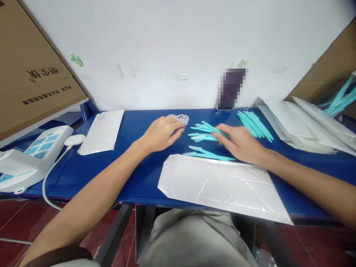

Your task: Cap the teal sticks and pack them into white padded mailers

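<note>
My right hand (236, 141) pinches a small bunch of slim turquoise sticks (206, 127) that look like eyebrow razors, fanned out to the left. Below the bunch, several loose razors (208, 154) lie on the blue table, just beyond a white plastic envelope (217, 181). My left hand (161, 133) is beside a small pile of whitish loops (182, 119), like rubber bands, partly hidden by its fingers. Its thumb and forefinger tips are brought together; anything between them is too small to make out. Another heap of turquoise razors (254, 125) rests behind my right hand.
A white packet (102, 131) and a power strip (41, 152) with a plugged-in cable are at the left. Stacked white envelopes (303, 128) lie at the right. A blurred-out phone (232, 89) leans on the white wall. Cardboard boxes (33, 66) stand at both sides.
</note>
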The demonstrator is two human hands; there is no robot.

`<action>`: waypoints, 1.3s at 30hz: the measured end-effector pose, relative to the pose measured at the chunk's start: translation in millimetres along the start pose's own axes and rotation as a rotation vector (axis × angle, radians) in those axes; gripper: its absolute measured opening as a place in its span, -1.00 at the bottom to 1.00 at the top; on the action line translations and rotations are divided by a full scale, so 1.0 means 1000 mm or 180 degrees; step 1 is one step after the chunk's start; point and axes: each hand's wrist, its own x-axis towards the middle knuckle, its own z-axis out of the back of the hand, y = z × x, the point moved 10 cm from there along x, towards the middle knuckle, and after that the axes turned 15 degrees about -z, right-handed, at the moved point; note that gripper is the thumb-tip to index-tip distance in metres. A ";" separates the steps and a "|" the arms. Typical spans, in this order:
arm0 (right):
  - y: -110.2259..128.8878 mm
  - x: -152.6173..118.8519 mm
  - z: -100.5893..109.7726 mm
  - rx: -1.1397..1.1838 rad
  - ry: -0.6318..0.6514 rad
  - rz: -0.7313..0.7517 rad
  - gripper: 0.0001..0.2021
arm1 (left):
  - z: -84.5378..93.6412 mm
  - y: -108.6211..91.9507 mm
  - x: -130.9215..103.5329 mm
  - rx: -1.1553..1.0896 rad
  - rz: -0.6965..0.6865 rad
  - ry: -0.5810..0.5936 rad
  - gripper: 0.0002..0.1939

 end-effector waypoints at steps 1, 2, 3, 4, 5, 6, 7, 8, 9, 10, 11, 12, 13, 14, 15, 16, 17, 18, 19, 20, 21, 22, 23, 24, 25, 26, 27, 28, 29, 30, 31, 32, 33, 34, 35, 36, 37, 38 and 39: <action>0.000 -0.001 -0.002 -0.0079 0.0063 -0.0023 -0.73 | 0.002 0.010 -0.006 0.0248 0.0107 0.0205 -0.63; 0.002 -0.002 -0.004 -0.0150 0.0127 -0.0033 -0.73 | 0.002 0.021 -0.012 0.0410 0.0244 0.0437 -0.65; 0.005 -0.004 -0.007 -0.0225 0.0185 -0.0032 -0.72 | 0.002 0.031 -0.019 0.0499 0.0369 0.0667 -0.67; 0.007 -0.006 -0.009 -0.0306 0.0232 -0.0024 -0.72 | 0.001 0.039 -0.025 0.0549 0.0469 0.0886 -0.68; 0.010 -0.008 -0.010 -0.0390 0.0266 -0.0008 -0.71 | -0.002 0.046 -0.031 0.0556 0.0545 0.1109 -0.68; 0.013 -0.010 -0.011 -0.0472 0.0270 0.0015 -0.70 | -0.005 0.051 -0.037 0.0539 0.0614 0.1306 -0.67; 0.015 -0.011 -0.011 -0.0534 0.0252 0.0040 -0.69 | -0.009 0.055 -0.042 0.0510 0.0675 0.1475 -0.66; 0.016 -0.011 -0.009 -0.0561 0.0209 0.0056 -0.69 | -0.012 0.058 -0.046 0.0469 0.0726 0.1608 -0.65; 0.016 -0.011 -0.007 -0.0550 0.0161 0.0060 -0.69 | -0.015 0.060 -0.048 0.0428 0.0770 0.1689 -0.65; 0.016 -0.011 -0.005 -0.0505 0.0115 0.0063 -0.69 | -0.018 0.061 -0.049 0.0384 0.0804 0.1719 -0.66; 0.015 -0.010 -0.003 -0.0446 0.0075 0.0068 -0.69 | -0.020 0.062 -0.049 0.0323 0.0820 0.1708 -0.68; 0.013 -0.009 -0.002 -0.0391 0.0041 0.0068 -0.68 | -0.022 0.061 -0.049 0.0237 0.0822 0.1664 -0.70; 0.011 -0.008 -0.002 -0.0352 0.0027 0.0063 -0.68 | -0.023 0.061 -0.047 0.0125 0.0815 0.1603 -0.71; 0.008 -0.007 -0.002 -0.0338 0.0015 0.0041 -0.67 | -0.025 0.059 -0.046 -0.0003 0.0795 0.1542 -0.73; 0.005 -0.005 -0.003 -0.0340 0.0011 0.0002 -0.66 | -0.028 0.057 -0.045 -0.0135 0.0758 0.1487 -0.73; 0.002 -0.004 -0.004 -0.0344 0.0016 -0.0039 -0.65 | -0.030 0.055 -0.043 -0.0252 0.0713 0.1430 -0.74; 0.000 -0.003 -0.005 -0.0339 0.0028 -0.0065 -0.64 | -0.032 0.054 -0.042 -0.0331 0.0676 0.1362 -0.74; -0.002 -0.002 -0.006 -0.0315 0.0029 -0.0062 -0.63 | -0.034 0.053 -0.041 -0.0363 0.0648 0.1283 -0.74; -0.002 -0.001 -0.007 -0.0276 0.0021 -0.0031 -0.63 | -0.036 0.052 -0.040 -0.0351 0.0622 0.1210 -0.73; -0.002 0.000 -0.007 -0.0227 -0.0002 0.0018 -0.63 | -0.037 0.051 -0.039 -0.0303 0.0599 0.1151 -0.71; -0.001 0.000 -0.006 -0.0177 -0.0029 0.0071 -0.64 | -0.038 0.050 -0.038 -0.0232 0.0569 0.1106 -0.70; 0.000 0.001 -0.005 -0.0128 -0.0062 0.0109 -0.64 | -0.039 0.048 -0.036 -0.0149 0.0531 0.1076 -0.70; 0.000 0.001 -0.003 -0.0075 -0.0087 0.0128 -0.65 | -0.040 0.046 -0.035 -0.0073 0.0487 0.1040 -0.70; 0.000 0.002 -0.002 -0.0017 -0.0102 0.0132 -0.65 | -0.038 0.044 -0.032 -0.0022 0.0459 0.0965 -0.70; 0.000 0.002 -0.001 0.0041 -0.0122 0.0120 -0.66 | -0.034 0.041 -0.029 -0.0006 0.0448 0.0827 -0.71; -0.001 0.002 0.000 0.0086 -0.0150 0.0103 -0.66 | -0.028 0.038 -0.026 -0.0034 0.0450 0.0620 -0.72; -0.002 0.002 0.002 0.0110 -0.0196 0.0091 -0.67 | -0.019 0.035 -0.022 -0.0114 0.0466 0.0344 -0.74; -0.002 0.002 0.003 0.0118 -0.0263 0.0094 -0.68 | -0.010 0.032 -0.019 -0.0268 0.0508 0.0012 -0.77; -0.002 0.001 0.005 0.0110 -0.0331 0.0110 -0.70 | -0.001 0.030 -0.016 -0.0500 0.0581 -0.0353 -0.82; -0.002 0.001 0.006 0.0096 -0.0390 0.0139 -0.71 | 0.006 0.030 -0.015 -0.0811 0.0698 -0.0725 -0.87; -0.001 0.000 0.007 0.0086 -0.0431 0.0176 -0.71 | 0.009 0.031 -0.015 -0.1191 0.0853 -0.1068 -0.88; 0.000 -0.001 0.007 0.0089 -0.0463 0.0220 -0.70 | 0.009 0.033 -0.016 -0.1607 0.1028 -0.1352 -0.84; 0.001 -0.001 0.008 0.0103 -0.0487 0.0267 -0.70 | 0.005 0.033 -0.017 -0.2011 0.1185 -0.1559 -0.78; 0.002 -0.002 0.009 0.0121 -0.0509 0.0315 -0.70 | 0.000 0.033 -0.016 -0.2369 0.1304 -0.1697 -0.73; 0.004 -0.003 0.011 0.0147 -0.0545 0.0362 -0.70 | -0.006 0.032 -0.016 -0.2657 0.1389 -0.1798 -0.69; 0.006 -0.004 0.013 0.0179 -0.0590 0.0403 -0.71 | -0.010 0.032 -0.015 -0.2877 0.1450 -0.1875 -0.67; 0.007 -0.005 0.015 0.0215 -0.0630 0.0434 -0.72 | -0.014 0.031 -0.015 -0.3038 0.1508 -0.1939 -0.66; 0.008 -0.005 0.017 0.0248 -0.0661 0.0446 -0.73 | -0.017 0.031 -0.016 -0.3153 0.1574 -0.1996 -0.67; 0.009 -0.006 0.018 0.0275 -0.0690 0.0444 -0.74 | -0.020 0.032 -0.017 -0.3234 0.1651 -0.2043 -0.68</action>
